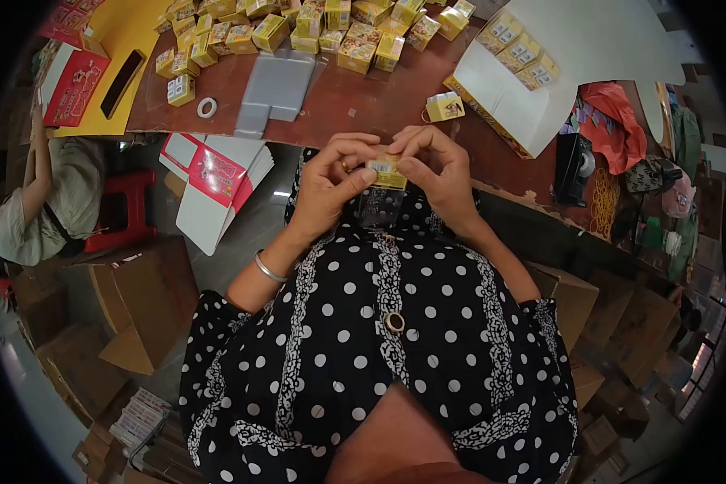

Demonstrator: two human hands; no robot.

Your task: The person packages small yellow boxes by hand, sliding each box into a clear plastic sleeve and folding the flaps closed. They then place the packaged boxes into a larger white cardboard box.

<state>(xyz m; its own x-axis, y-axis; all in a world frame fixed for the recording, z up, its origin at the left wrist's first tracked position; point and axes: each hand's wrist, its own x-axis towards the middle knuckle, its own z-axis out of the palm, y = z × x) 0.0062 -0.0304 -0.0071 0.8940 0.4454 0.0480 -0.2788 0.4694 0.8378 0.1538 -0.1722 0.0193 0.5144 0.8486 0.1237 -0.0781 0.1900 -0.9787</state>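
Between my two hands, at the table's near edge, is a small yellow box [388, 175] with a barcode on its side. Clear plastic film [377, 211] hangs below it. My left hand [336, 179] grips the box's left side, thumb at its face and a ring on one finger. From the right, my right hand [440, 173] pinches its upper corner with thumb and fingertips. Close beyond the right hand, a similar yellow box [444, 106] lies on the table. Flat clear plastic sleeves [276, 85] lie on the table to the left, beside a white tape ring [206, 107].
Many yellow boxes [359, 47] are heaped at the back of the brown table [343, 101]. An open white carton [492, 101] holds several more. A black tape dispenser [573, 169] stands right. At left are a phone [123, 84], a seated person [64, 189] and a red stool [125, 210].
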